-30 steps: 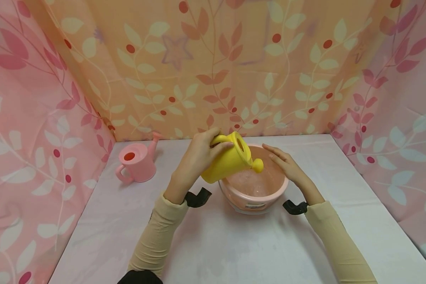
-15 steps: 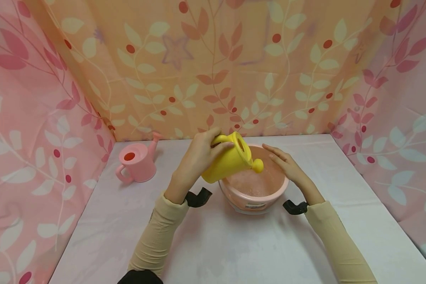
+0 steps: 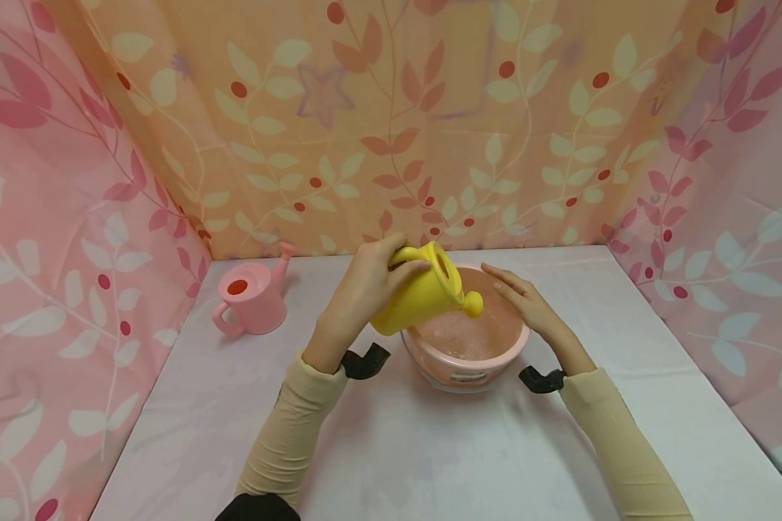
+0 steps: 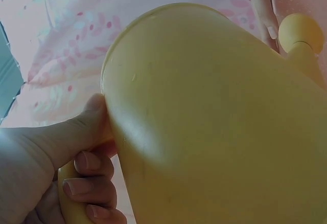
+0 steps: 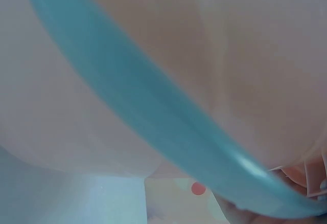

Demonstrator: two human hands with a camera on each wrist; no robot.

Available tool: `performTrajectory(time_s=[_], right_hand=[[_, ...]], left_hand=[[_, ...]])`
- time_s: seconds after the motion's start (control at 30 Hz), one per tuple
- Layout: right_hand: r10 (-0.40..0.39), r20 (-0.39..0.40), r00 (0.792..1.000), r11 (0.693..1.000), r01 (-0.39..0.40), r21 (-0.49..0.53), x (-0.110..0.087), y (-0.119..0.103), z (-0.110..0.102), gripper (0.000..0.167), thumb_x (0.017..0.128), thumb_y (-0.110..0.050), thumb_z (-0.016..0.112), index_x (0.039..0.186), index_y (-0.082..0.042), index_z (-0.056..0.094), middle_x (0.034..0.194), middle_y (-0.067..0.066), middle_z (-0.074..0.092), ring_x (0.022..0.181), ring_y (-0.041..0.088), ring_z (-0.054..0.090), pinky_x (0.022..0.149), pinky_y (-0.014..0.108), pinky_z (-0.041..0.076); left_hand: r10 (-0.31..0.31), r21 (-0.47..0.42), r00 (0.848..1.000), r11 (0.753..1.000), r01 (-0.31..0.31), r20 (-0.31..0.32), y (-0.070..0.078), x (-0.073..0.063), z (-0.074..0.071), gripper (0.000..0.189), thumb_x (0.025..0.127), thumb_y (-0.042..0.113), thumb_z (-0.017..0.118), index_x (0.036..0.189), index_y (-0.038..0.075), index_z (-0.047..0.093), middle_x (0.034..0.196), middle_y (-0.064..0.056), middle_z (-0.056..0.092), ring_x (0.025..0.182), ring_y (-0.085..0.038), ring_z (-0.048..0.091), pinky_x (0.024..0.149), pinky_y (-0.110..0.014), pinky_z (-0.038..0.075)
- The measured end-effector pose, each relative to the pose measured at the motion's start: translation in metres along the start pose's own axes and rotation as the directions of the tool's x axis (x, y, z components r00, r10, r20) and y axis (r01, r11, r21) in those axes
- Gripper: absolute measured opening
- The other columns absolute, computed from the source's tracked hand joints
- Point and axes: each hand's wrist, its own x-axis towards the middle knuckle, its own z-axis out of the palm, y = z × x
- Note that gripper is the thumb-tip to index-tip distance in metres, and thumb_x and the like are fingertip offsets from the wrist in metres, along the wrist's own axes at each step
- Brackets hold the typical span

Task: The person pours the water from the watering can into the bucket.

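Note:
My left hand (image 3: 368,278) grips the handle of a yellow watering can (image 3: 413,300), its thumb against the back of the can's body. The can is tilted, with its round spout head (image 3: 473,304) over a pink basin (image 3: 465,369) on the table. Bubbles and ripples show on the water (image 3: 469,336) inside the basin. My right hand (image 3: 524,297) rests on the basin's right rim, fingers straight and reaching toward the far side. In the left wrist view the can (image 4: 204,121) fills most of the picture. The basin's rim (image 5: 153,106) crosses the right wrist view and hides most of that hand.
A pink watering can (image 3: 254,300) stands upright at the back left of the white-covered table (image 3: 430,456). Floral curtains (image 3: 391,130) enclose the table at the back and both sides. Black wrist mounts (image 3: 365,362) sit below the hands, close to the basin.
The pattern of ripples and bubbles in the basin has shifted. Both hands and the tilted yellow watering can have stayed almost still.

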Motion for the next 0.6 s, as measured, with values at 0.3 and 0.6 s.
performTrajectory(time_s=[0.3,0.6], right_hand=[[0.034,0.008,0.999,0.999,-0.034,0.014,-0.003,-0.023,0.001,0.041,0.100,-0.009,0.038,0.140,0.001,0.036,0.146,0.019,0.032,0.137,0.036,0.023,0.108,0.055,0.019],[0.026,0.003,1.000,1.000,-0.026,0.000,-0.002,-0.010,0.000,0.041,0.100,-0.013,0.039,0.140,-0.004,0.037,0.146,0.016,0.033,0.138,0.032,0.023,0.109,0.054,0.018]], left_hand=[[0.015,-0.010,1.000,1.000,-0.015,0.000,0.000,0.001,0.001,0.025,0.083,0.032,0.067,0.082,0.012,0.053,0.068,-0.002,0.047,0.065,-0.016,0.048,0.059,-0.025,0.041],[0.009,0.008,1.000,1.000,-0.009,0.007,0.000,0.002,0.001,0.024,0.084,0.032,0.067,0.082,0.012,0.053,0.066,-0.001,0.047,0.064,-0.015,0.047,0.058,-0.025,0.039]])
